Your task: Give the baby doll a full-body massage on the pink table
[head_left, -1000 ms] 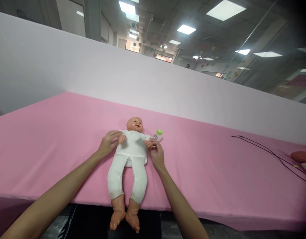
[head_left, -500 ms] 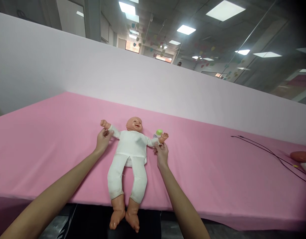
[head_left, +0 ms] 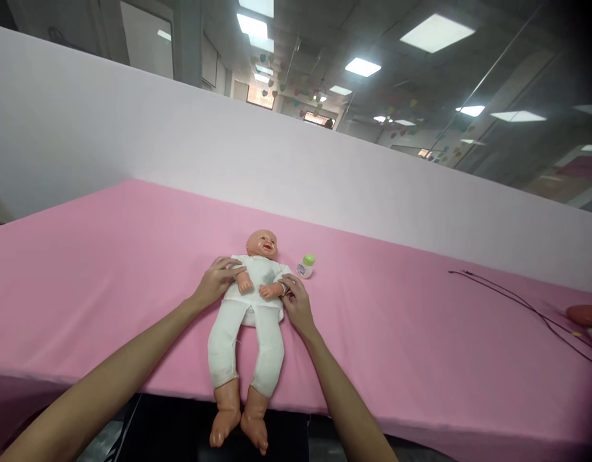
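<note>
A baby doll [head_left: 254,308] in white clothes lies face up on a pink-covered table [head_left: 401,333], its bare feet hanging past the front edge. Both of its arms are bent in over the chest. My left hand [head_left: 219,280] is closed around the doll's arm at the left of the view, near its sleeve. On the other side my right hand [head_left: 296,300] grips the other arm close to the wrist, fingers curled over it. Just beyond that arm stands a small bottle with a green cap [head_left: 306,266], untouched.
Thin black cables [head_left: 521,301] run across the table's right side toward an orange object [head_left: 584,316] at the edge of view. A white partition [head_left: 296,173] rises behind the table. My dark-clothed lap is below the front edge.
Both doll arms have swung from spread out sideways to folded in on the chest, with my hands moving inward along with them. The bottle is now uncovered.
</note>
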A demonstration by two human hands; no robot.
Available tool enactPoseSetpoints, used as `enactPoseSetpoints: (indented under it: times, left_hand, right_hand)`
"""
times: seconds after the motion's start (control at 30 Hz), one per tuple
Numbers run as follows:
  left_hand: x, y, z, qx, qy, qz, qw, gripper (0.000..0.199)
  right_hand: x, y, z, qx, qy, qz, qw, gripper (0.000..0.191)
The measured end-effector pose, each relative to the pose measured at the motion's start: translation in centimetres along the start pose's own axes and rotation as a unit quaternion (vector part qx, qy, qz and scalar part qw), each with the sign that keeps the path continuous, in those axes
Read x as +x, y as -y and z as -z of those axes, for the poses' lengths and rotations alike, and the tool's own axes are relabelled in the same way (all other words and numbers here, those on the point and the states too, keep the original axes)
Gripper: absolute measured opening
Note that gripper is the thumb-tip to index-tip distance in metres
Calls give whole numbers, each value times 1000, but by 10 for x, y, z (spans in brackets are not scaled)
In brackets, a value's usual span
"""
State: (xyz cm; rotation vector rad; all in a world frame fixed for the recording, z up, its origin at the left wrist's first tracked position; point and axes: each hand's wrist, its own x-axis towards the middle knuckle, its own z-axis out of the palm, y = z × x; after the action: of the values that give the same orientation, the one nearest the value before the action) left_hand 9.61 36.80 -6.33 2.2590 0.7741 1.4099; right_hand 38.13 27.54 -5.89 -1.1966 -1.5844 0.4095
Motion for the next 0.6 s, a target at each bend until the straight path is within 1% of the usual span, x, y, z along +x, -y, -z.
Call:
enactPoseSetpoints:
  times: [0.03, 0.1, 0.13, 0.2, 0.27, 0.3, 0.37, 0.43, 0.47, 0.5, 0.53, 0.6]
  left_hand:
    - [-1, 0, -1, 2, 3, -7, 1000, 32]
    - [-2, 1, -4, -14, -9, 20, 1000, 32]
    - [-2, 1, -4, -32, -23, 48, 998, 30]
    - [0, 4, -5, -80, -68, 123, 987, 31]
    - [2, 10, -3, -139, -131, 193, 962, 37]
    - [3, 13, -2, -169, -162, 227, 945, 41]
    - [5, 22, 2, -215, -217, 299, 904, 49]
    - [6, 28, 5, -243, -248, 356, 868, 54]
    - [6, 30, 6, -250, -253, 368, 859, 55]
    - [6, 30, 7, -254, -254, 368, 857, 55]
    - [6, 29, 8, -257, -250, 361, 861, 55]
    - [6, 25, 8, -248, -234, 333, 879, 55]
  right_hand:
    - [0, 0, -1, -5, 0, 4, 1000, 29]
    - [0, -2, -1, 11, -27, -17, 999, 30]
    - [1, -2, 0, 30, -47, -39, 998, 31]
    - [3, -5, 2, 80, -92, -102, 987, 43]
    - [5, -10, 8, 130, -138, -168, 967, 53]
    - [6, -13, 11, 151, -164, -195, 955, 54]
    - [8, -19, 20, 184, -212, -230, 932, 51]
    - [9, -25, 26, 207, -229, -246, 919, 47]
    - [10, -27, 28, 215, -229, -248, 916, 47]
    - [10, -27, 29, 220, -225, -248, 916, 47]
    - [10, -26, 29, 220, -221, -247, 918, 48]
    - [10, -21, 26, 202, -219, -244, 923, 52]
